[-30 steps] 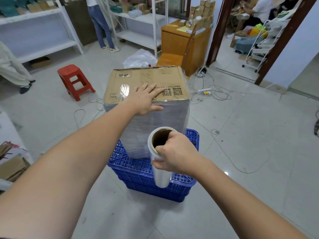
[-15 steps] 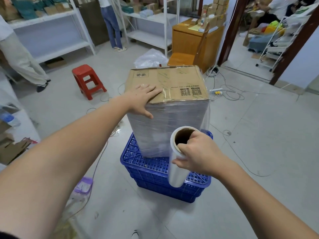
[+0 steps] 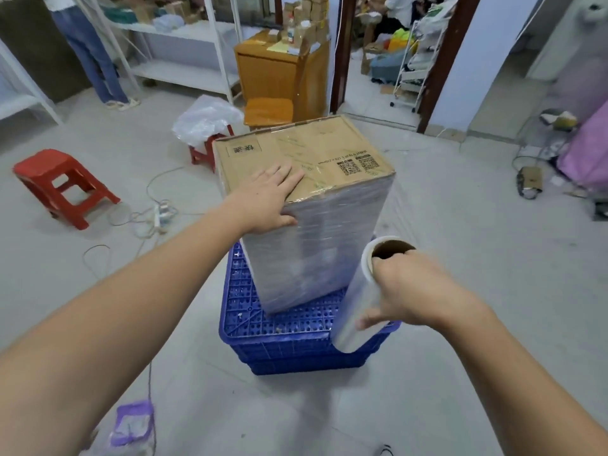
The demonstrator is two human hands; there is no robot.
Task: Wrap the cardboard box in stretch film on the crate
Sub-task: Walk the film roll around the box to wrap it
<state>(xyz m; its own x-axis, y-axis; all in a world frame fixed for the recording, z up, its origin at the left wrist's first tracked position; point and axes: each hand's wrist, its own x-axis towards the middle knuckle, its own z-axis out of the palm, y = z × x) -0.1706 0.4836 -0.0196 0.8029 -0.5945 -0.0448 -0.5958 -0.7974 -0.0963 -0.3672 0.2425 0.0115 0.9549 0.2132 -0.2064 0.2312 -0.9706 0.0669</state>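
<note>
Person has circled left around cardboard box [image 3: 306,159]; right hand [image 3: 408,291] grips stretch film roll [image 3: 362,297], left hand [image 3: 266,199] flat-fingered steadies top. Another layer likely underway.

Grey floor [image 3: 460,225], red stool [image 3: 62,185], white shelving [image 3: 184,70], wooden cabinet [image 3: 269,74], loose cables [image 3: 154,212].

cardboard box [image 3: 316,153] top: two QR codes, small print illegible

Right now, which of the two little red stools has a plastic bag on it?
The far red stool, just behind the cardboard box, with a clear plastic bag heaped on its seat. The near red stool at the left has a bare seat.
</note>
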